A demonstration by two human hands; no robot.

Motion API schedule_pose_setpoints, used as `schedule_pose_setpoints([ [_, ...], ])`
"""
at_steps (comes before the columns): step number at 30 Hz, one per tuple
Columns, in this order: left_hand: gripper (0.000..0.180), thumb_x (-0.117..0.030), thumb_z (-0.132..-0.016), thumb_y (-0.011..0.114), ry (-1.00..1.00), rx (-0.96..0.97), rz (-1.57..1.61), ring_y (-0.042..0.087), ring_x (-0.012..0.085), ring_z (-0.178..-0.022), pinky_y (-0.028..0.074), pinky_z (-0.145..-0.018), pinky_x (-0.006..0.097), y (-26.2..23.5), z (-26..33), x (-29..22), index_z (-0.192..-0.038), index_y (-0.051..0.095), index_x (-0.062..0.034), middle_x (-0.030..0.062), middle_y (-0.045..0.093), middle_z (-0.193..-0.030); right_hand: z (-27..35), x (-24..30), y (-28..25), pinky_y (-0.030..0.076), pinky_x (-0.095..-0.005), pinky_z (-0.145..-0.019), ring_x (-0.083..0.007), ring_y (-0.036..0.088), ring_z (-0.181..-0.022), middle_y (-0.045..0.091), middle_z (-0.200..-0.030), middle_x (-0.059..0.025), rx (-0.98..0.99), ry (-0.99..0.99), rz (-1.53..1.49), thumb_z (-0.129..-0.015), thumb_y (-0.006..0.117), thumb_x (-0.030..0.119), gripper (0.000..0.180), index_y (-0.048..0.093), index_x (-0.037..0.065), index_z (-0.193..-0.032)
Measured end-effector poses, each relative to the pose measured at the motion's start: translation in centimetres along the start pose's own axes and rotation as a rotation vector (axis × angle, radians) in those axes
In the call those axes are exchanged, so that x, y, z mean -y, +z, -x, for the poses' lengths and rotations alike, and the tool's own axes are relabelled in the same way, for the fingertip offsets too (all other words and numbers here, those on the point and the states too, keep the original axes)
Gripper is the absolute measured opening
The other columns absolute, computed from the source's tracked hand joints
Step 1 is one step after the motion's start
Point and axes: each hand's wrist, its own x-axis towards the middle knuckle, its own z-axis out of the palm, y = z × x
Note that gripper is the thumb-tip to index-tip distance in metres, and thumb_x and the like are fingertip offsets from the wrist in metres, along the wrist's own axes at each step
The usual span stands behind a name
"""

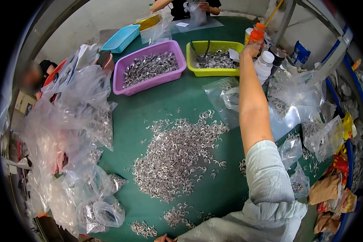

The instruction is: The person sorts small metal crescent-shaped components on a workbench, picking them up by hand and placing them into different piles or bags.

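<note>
The head view shows the right hand (252, 50) stretched far across the table (189, 101) to an orange bottle (255, 35), which stands near the far right edge, just beside a white bottle (264, 64) and a dark cup (276, 54). The grip seems to close on the lower part of the orange bottle, though the fingers are partly hidden, so a full hold cannot be confirmed. The bottle stands upright and does not look lifted yet. Just left of it is a yellow tray (213, 71) with metal pieces and a dark tool inside, and further left a purple tray (149, 82), also filled. On the green table in the middle lies a large loose heap of small metal rings (175, 155), still unsorted. Many filled clear bags (80, 121) are stacked on the left side, and more bags lie at the right. So, by judgement, much packing is done, but the heap remains. The left hand (163, 238) is only just seen at the lower edge; its grip cannot be told. Another person's hands work at the far end.
</note>
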Motion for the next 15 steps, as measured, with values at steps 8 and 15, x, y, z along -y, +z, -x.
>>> schedule_pose_setpoints([
  [8,0.016,0.009,-0.078,0.056,-0.126,-0.513,-0.003,0.056,0.0299,-0.067,0.044,-0.064,0.037,-1.0,-15.2,-16.9,-0.088,0.066,0.0021,0.0153,0.063,-0.078,0.8,-2.4,0.7,0.042,-0.0375,-0.096,-0.0258,0.053,-0.112,0.053,-0.128,-0.0204,0.293,-0.149,0.187,-0.082,0.056,0.007,0.056,0.043,-0.002,-0.136],
  [15,0.018,0.01,-0.08,0.058,-0.182,-0.438,-0.015,0.056,0.0291,-0.078,0.044,-0.074,0.037,-2.3,-15.6,-18.7,-0.093,0.067,0.0016,0.0135,0.062,-0.085,25.1,13.1,-12.8,0.045,-0.0324,-0.091,-0.0213,0.057,-0.101,0.059,-0.119,-0.0158,1.258,-0.216,0.442,-0.084,0.059,0.012,0.052,0.048,-0.003,-0.132],
])
